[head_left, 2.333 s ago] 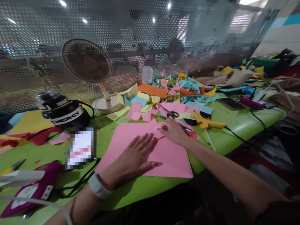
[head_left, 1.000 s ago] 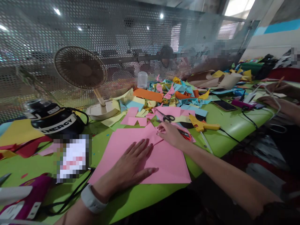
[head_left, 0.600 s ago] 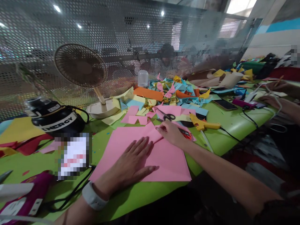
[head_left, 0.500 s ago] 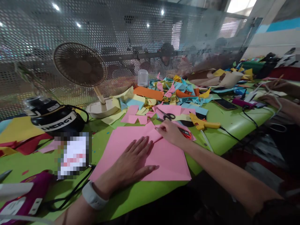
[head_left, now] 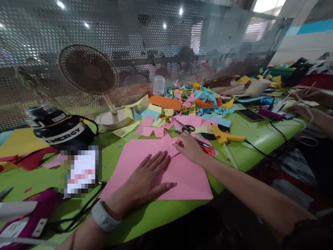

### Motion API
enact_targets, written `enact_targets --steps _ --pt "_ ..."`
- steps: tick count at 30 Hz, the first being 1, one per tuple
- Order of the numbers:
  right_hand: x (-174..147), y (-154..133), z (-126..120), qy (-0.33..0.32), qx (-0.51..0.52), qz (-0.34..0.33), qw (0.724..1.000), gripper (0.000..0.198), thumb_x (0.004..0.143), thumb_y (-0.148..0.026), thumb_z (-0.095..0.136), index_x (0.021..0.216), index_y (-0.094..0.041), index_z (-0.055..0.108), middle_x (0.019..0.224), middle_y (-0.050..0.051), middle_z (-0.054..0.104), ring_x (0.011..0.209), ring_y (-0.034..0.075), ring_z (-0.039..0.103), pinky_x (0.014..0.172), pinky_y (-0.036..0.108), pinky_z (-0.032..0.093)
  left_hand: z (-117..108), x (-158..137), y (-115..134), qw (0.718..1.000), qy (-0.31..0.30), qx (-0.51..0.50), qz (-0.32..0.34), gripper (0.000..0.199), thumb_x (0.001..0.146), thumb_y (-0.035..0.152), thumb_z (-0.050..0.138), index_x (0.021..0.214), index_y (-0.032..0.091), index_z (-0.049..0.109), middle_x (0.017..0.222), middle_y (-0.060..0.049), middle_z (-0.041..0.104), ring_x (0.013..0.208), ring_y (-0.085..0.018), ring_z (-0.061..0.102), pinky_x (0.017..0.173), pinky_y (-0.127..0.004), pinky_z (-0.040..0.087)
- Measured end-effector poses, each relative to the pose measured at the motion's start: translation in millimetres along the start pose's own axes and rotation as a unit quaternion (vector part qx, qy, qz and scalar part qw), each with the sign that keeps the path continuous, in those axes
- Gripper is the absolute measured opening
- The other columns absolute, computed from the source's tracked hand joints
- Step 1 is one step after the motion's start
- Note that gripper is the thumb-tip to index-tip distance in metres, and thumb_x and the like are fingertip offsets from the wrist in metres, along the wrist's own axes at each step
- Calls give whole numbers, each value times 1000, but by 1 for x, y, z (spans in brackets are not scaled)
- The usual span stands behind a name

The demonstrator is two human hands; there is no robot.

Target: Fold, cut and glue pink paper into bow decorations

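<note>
A stack of pink paper sheets (head_left: 187, 184) lies on the green table, with a smaller folded pink paper (head_left: 168, 145) on its far part. My left hand (head_left: 149, 175) rests flat on the pink paper, fingers stretched out and thumb apart. The fingers of my right hand (head_left: 188, 147) are curled and pinched at the right edge of the folded paper; the exact grip is partly hidden. Just beyond that hand lie black-handled scissors (head_left: 189, 128). Partly behind its wrist is a red-handled tool (head_left: 208, 150).
A yellow glue gun (head_left: 229, 136) with a cord lies to the right, near a phone (head_left: 251, 115). Coloured paper scraps (head_left: 192, 100) are heaped at the back. A fan (head_left: 90, 71) and a black bottle (head_left: 65, 128) stand left. Another person's hands (head_left: 303, 111) are at far right.
Both hands keep almost the same place on the pink paper. The view has shifted very slightly; nothing else visibly differs.
</note>
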State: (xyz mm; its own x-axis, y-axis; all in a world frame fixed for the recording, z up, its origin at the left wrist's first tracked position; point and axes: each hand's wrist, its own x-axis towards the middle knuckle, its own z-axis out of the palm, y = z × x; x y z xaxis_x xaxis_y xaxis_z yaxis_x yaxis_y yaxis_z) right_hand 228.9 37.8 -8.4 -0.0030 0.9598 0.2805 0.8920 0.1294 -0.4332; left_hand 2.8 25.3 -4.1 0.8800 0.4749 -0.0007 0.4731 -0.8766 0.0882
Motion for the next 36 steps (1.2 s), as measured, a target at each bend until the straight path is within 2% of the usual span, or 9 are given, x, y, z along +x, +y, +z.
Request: enact_targets --steps 4,8,13,16,18,21,26,31,36 --pt "-3 -5 -1 -6 -47 3 999 15 88 -24 60 74 -18 58 91 7 58 88 19 56 79 31 44 2 0 -1 1000 7 -3 0 81 91 69 29 154 23 10 159 -8 13 146 -29 16 118 -48 14" --pt "-5 -9 -8 5 -102 10 995 7 88 -22 59 91 -17 62 103 12 61 102 25 56 85 35 46 3 0 -1 1000 -1 -9 -6 80 91 69 28 154 22 10 159 -8 12 146 -28 14 118 -49 14" --pt "-9 -21 -12 38 -97 -43 994 27 91 -21 51 116 -14 60 123 13 60 118 26 50 104 40 37 2 0 -1 1000 7 -14 -3 78 91 68 29 153 24 13 158 -6 15 146 -27 14 118 -48 15" --pt "-14 -27 -6 -33 -107 -66 992 50 92 -30 51 139 -13 44 146 15 44 136 30 36 111 46 30 1 1 0 1000 -5 -15 -16 80 90 70 28 153 22 14 158 -8 16 146 -28 15 118 -48 15" --pt "-17 -26 -3 -106 -116 -56 986 55 95 -33 44 147 -16 35 153 16 34 141 31 28 113 49 26 -1 2 2 1000 -16 -17 -20 82 90 70 27 153 21 13 158 -9 14 146 -28 14 118 -48 15" --pt "-19 -19 -4 -162 -126 -45 978 53 99 -31 35 150 -18 30 155 17 30 143 32 25 114 51 23 -6 3 4 999 -29 -23 -17 81 91 69 25 153 20 13 158 -9 12 147 -26 10 118 -48 13" --pt "-17 -10 -10 -182 -124 -68 973 51 100 -29 31 151 -18 30 154 19 32 144 31 24 114 48 23 -14 -8 0 997 -57 -42 -9 83 91 70 25 153 18 11 158 -11 9 147 -26 9 118 -48 11" --pt "-14 -4 -4 -178 -110 -69 976 51 100 -29 32 150 -23 32 154 15 33 143 31 26 113 51 25 -9 -40 -12 998 -41 -37 -12 84 91 68 29 154 18 5 158 -11 8 147 -25 9 119 -47 9" --pt "-15 13 -10 -154 -90 -108 978 55 92 -9 34 146 -17 39 151 14 39 140 27 32 112 44 30 -10 -61 -11 997 -42 -45 -42 83 91 68 28 154 16 8 159 -10 10 147 -24 10 119 -45 8"
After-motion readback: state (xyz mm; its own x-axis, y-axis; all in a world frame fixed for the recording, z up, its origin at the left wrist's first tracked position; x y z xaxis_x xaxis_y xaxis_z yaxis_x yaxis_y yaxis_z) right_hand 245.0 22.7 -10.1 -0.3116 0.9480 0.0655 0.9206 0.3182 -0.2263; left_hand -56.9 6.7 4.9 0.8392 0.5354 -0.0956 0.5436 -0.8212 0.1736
